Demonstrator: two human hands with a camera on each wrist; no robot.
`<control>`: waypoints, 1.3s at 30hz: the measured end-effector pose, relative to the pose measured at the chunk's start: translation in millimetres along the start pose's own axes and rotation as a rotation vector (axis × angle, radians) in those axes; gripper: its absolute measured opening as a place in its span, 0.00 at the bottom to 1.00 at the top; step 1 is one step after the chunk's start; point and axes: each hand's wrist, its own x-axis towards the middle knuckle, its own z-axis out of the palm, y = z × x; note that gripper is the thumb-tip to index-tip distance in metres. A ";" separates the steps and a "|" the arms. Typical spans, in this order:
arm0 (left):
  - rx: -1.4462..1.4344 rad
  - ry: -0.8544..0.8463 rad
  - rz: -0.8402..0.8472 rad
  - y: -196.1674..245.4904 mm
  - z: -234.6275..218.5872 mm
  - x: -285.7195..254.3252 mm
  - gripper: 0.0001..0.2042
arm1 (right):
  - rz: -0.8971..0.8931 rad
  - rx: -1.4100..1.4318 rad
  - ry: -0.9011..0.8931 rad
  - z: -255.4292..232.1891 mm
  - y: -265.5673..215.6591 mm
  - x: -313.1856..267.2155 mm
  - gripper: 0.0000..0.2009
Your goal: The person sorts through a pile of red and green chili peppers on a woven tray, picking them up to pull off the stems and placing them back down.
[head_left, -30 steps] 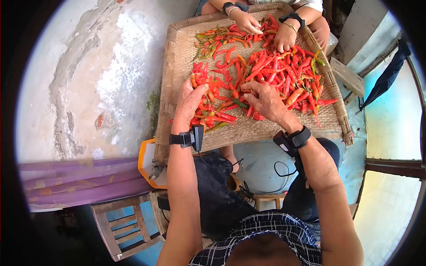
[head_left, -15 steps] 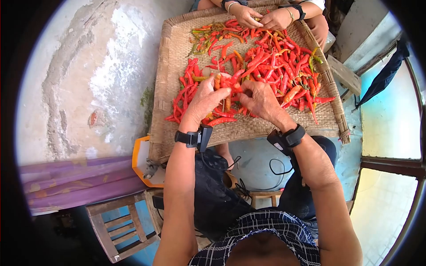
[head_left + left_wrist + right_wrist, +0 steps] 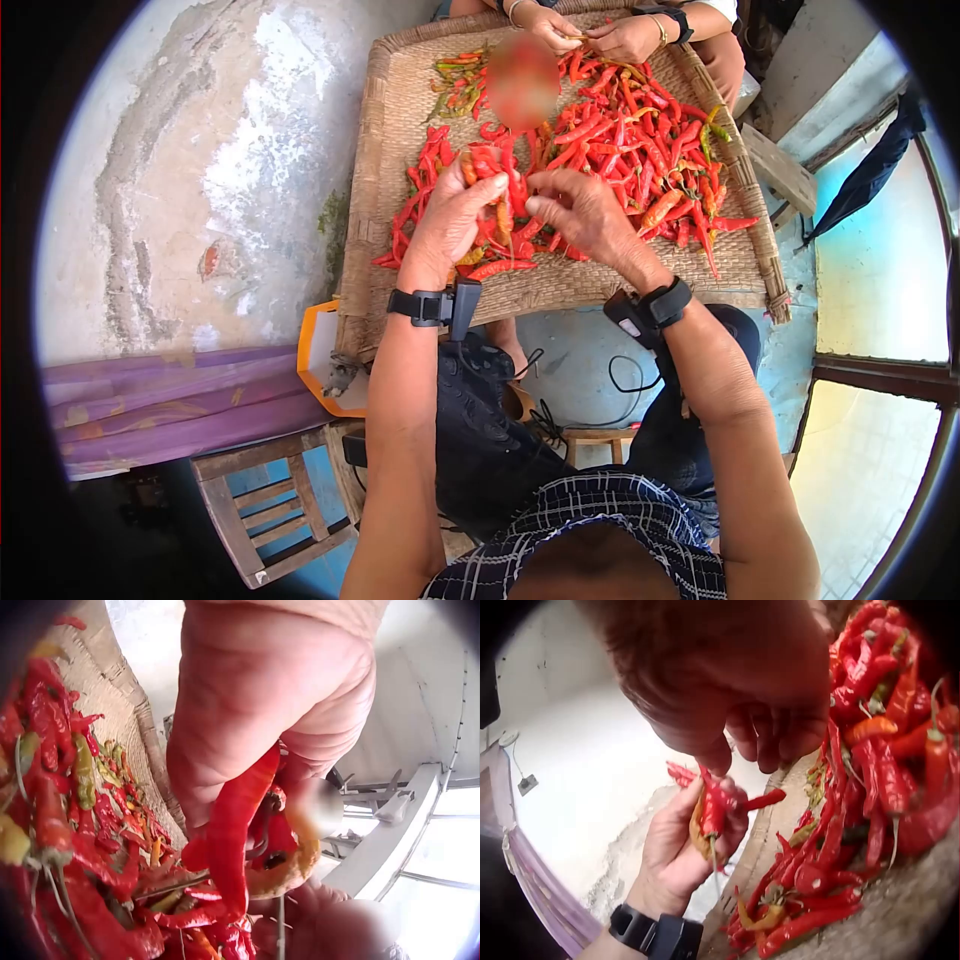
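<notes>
In the head view, my left hand (image 3: 443, 228) holds a small bunch of chillies above the woven tray (image 3: 362, 190). The left wrist view shows a long red chilli (image 3: 231, 825) and a yellow-orange one (image 3: 281, 879) under that hand's fingers. My right hand (image 3: 592, 222) is close on the bunch's right side, its fingers bent and thumb apart from the forefinger. Seen from the right wrist, its nearest fingertip is at the top of a red chilli (image 3: 713, 817) in the left palm. Loose red chillies (image 3: 650, 150) lie heaped beside it.
Across the tray, another person's hands (image 3: 620, 40) meet over its far edge. Greenish chillies (image 3: 460, 85) lie at the far left. An orange-rimmed container (image 3: 312, 350) and a wooden chair (image 3: 230, 510) stand at the left, and a stool (image 3: 597, 437) below.
My left hand has risen from the left heap and moved right with chillies in it, close to my right hand. The other person's hands have come together.
</notes>
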 end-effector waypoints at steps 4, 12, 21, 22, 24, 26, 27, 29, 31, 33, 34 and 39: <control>0.018 -0.064 0.000 -18.6 2.2 3.3 0.11 | 0.074 -0.057 -0.114 5.5 -8.1 -6.7 0.10; 0.153 0.062 0.020 -29.0 -7.4 8.5 0.10 | -0.002 -0.190 -0.026 -8.2 -2.3 -1.6 0.10; 0.203 0.181 0.013 -33.3 0.1 9.7 0.08 | -0.033 -0.198 0.211 -21.5 -15.9 6.8 0.19; 0.183 0.195 0.007 -34.5 3.1 10.5 0.08 | 0.009 -0.116 0.077 -11.5 -3.9 1.6 0.21; 0.195 0.216 0.075 -41.0 9.4 11.4 0.07 | 0.177 -0.137 -0.089 2.4 -19.3 -8.5 0.21; 0.240 0.220 0.064 -41.9 14.0 11.4 0.07 | 0.099 -0.201 -0.059 15.0 -17.5 -16.3 0.18; 0.288 0.220 0.055 -42.4 14.7 10.4 0.07 | 0.109 -0.197 -0.070 15.1 -16.1 -17.6 0.18; 0.243 0.204 0.010 -31.6 15.7 7.8 0.08 | 0.102 -0.176 -0.092 9.4 -14.3 -8.7 0.16; 0.088 0.067 -0.100 -22.2 9.5 4.5 0.09 | 0.170 -0.048 -0.120 4.2 -5.0 -5.2 0.12; 0.045 0.023 -0.132 -25.0 1.1 6.0 0.10 | 0.297 0.184 -0.199 0.2 -7.0 -4.4 0.12; 0.042 -0.045 -0.130 -25.6 -1.0 5.7 0.10 | 0.301 0.183 -0.203 -0.2 -7.5 -3.8 0.12; 0.086 -0.028 -0.151 -13.5 3.9 1.2 0.10 | 0.235 0.194 -0.133 -1.4 -8.8 0.2 0.12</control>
